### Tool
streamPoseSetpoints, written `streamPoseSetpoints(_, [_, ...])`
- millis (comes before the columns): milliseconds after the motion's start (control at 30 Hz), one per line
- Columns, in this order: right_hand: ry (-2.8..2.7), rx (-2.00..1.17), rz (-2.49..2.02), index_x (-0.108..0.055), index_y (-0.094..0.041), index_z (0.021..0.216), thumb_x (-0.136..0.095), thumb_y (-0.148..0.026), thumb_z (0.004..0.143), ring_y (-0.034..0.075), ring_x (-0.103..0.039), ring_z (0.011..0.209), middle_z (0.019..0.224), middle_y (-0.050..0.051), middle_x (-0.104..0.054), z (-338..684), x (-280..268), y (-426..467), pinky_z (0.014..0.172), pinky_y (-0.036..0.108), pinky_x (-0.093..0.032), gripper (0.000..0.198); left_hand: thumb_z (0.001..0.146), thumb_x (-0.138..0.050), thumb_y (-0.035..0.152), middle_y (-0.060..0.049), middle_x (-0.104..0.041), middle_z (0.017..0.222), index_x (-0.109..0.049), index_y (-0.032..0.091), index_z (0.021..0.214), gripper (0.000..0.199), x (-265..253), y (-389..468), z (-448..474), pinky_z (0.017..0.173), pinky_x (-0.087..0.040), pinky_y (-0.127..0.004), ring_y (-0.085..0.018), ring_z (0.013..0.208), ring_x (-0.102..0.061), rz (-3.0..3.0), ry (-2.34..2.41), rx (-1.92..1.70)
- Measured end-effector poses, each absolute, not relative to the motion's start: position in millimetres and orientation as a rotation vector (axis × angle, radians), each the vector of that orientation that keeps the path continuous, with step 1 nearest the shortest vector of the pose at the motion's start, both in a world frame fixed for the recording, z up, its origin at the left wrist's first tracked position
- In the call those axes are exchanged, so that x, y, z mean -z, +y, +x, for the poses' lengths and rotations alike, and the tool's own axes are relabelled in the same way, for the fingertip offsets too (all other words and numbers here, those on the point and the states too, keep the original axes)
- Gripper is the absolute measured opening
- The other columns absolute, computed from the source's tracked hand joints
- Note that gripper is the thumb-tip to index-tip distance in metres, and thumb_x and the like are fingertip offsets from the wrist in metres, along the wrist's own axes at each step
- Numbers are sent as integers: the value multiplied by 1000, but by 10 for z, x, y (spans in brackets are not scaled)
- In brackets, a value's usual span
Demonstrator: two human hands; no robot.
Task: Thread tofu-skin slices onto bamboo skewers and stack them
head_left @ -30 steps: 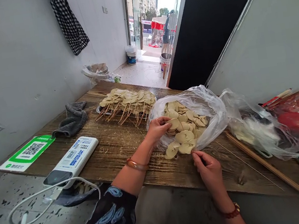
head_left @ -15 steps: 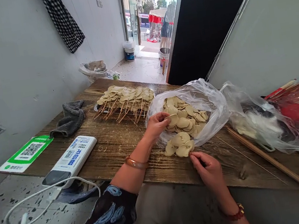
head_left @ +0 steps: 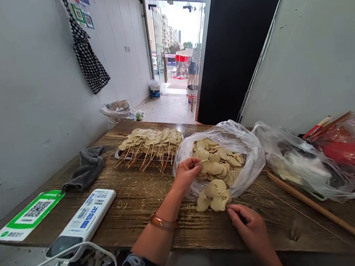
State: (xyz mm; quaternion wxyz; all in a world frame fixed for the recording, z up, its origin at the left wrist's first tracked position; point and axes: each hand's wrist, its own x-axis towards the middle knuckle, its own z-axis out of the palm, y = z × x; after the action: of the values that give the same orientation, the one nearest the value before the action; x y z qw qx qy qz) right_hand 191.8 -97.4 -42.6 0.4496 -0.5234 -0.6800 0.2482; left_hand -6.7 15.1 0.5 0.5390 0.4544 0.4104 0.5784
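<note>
My left hand (head_left: 188,176) is closed in a pinch on a thin pale round slice (head_left: 203,161), seen nearly edge-on, at the near side of a clear plastic bag (head_left: 253,148). Inside the bag lie many loose slices (head_left: 218,168) of the same kind. My right hand (head_left: 249,225) is closed, thumb and finger pinched at the right edge of a few overlapping threaded slices (head_left: 216,196). These sit low over the wooden table (head_left: 143,218), just in front of the bag. The skewer in that pinch is mostly hidden by the fingers and slices.
A tray of filled skewers (head_left: 150,143) stands behind to the left. Bare bamboo skewers (head_left: 322,211) lie at the right, near plastic bags (head_left: 302,163). A grey cloth (head_left: 85,166), a QR-code card (head_left: 29,215) and a white corded device (head_left: 84,222) occupy the left side.
The view has tilted up, so the table appears lower. The slice in my left hand has turned from face-on to nearly edge-on. My right hand keeps its pinch at the threaded slices.
</note>
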Motion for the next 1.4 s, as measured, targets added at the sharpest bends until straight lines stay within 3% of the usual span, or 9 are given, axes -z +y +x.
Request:
streamPoseSetpoints(567, [-1726,-577,-1308,-72,-18,83,-53,-33,85,19,-67,68,77,6,-72,1907,370,-988,65,26,-52,25,59,-75,33,2,-56,59,-62,11,79,33,46,177,-55,43,-36,-18,-6,46,-46,1079,958,-1396])
streamPoseSetpoints(867, [-1750,-543,-1277,-72,-19,84,-54,-29,85,18,-68,73,81,5,-73,1934,368,-987,66,27,-52,21,59,-74,27,1,-61,63,-61,11,83,32,-11,143,6,49,-43,-19,-6,50,-52,1046,939,-1366])
streamPoseSetpoints(1400, [-1754,-556,-1265,-72,-20,89,-53,-28,87,18,-67,76,84,5,-72,1946,375,-999,68,27,-51,20,58,-72,24,2,-58,61,-61,12,77,25,-75,120,6,51,-41,-18,-5,51,-49,1062,989,-1420])
